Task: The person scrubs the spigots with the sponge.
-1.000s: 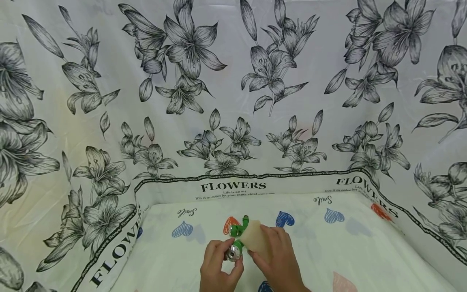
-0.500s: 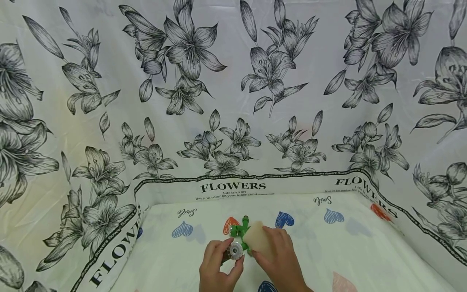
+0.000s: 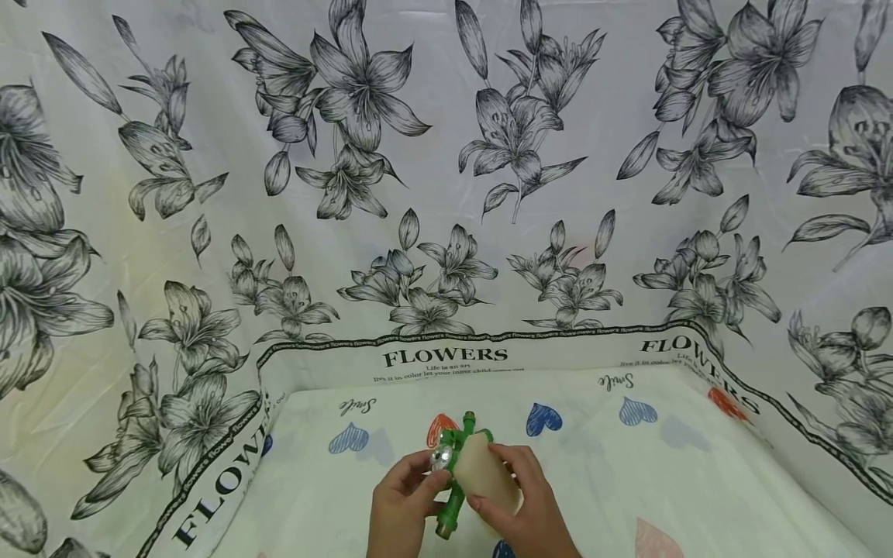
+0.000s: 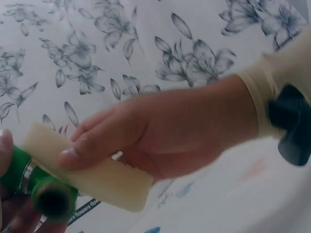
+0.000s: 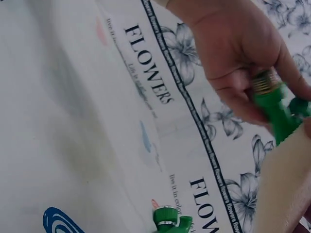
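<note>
A green plastic tap fitting (image 3: 455, 474) with a shiny metal part (image 3: 439, 459) and a brass-tipped stem (image 3: 444, 530) is held just above the table. My left hand (image 3: 408, 496) grips it from the left. My right hand (image 3: 516, 504) pinches a beige pad (image 3: 481, 473) and presses it flat against the fitting's right side. The left wrist view shows the right hand (image 4: 160, 136), the beige pad (image 4: 87, 174) and the green fitting (image 4: 43, 194). In the right wrist view the left hand (image 5: 238, 53) is curled round the green fitting (image 5: 272, 109), with the beige pad (image 5: 286, 189) in front.
The table carries a cream cloth (image 3: 628, 465) printed with coloured hearts. A white backdrop (image 3: 446, 232) with black lily prints and "FLOWERS" lettering rises behind it and wraps round both sides.
The fitting has been turned in my hands: its metal part went from bottom to top left, and a brass-tipped stem now points toward me. The pad slid along it.
</note>
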Demonstrator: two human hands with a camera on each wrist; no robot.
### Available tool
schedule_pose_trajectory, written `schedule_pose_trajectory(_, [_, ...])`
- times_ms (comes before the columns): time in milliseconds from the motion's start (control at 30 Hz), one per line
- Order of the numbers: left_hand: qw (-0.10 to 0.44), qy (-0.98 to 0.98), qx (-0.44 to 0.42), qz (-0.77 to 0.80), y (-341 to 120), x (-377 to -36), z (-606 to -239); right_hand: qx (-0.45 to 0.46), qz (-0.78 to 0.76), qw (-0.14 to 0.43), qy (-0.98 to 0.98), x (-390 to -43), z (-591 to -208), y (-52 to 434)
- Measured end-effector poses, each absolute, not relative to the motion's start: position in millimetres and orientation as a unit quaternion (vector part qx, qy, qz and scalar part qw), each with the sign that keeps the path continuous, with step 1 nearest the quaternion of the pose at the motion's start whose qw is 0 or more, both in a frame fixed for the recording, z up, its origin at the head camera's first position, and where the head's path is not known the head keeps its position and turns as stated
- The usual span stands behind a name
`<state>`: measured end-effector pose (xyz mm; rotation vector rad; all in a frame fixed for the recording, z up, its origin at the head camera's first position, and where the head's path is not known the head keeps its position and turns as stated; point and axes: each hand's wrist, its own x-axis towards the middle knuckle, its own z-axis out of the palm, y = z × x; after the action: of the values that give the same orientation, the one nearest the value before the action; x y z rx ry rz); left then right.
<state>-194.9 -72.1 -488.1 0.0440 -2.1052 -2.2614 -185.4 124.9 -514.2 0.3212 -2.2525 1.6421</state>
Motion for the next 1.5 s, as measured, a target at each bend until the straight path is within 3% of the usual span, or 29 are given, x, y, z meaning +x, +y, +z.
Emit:
schedule_pose_trajectory(200, [-0.045,-0.632,-0.063,-0.771,-79,-196,-488,0.124,0.616,0.141,-0.765,-187,-513,129])
schedule_pose_trajectory(333, [-0.043,-0.637,-0.072,-0.766,-80,-198,-488,0.153,0.624,0.132,-0.755,-185,-511,132])
schedule_pose_trajectory(567, [-0.041,-0.651,-0.098,-0.752,-80,-197,-486,0.239,0.587,0.181,-0.752,-182,-506,133])
schedule_pose_trajectory(967, [-0.069,-0.656,-0.196,-0.726,-83,-195,-485,0.107,0.621,0.12,-0.767,-189,-496,139])
schedule_pose_trajectory(1267, [-0.069,-0.654,-0.175,-0.733,-82,-197,-484,0.132,0.624,0.108,-0.763,-187,-499,139])
schedule_pose_trajectory(1500, [-0.03,-0.666,-0.127,-0.735,-81,-199,-486,0.236,0.603,0.128,-0.751,-183,-502,138])
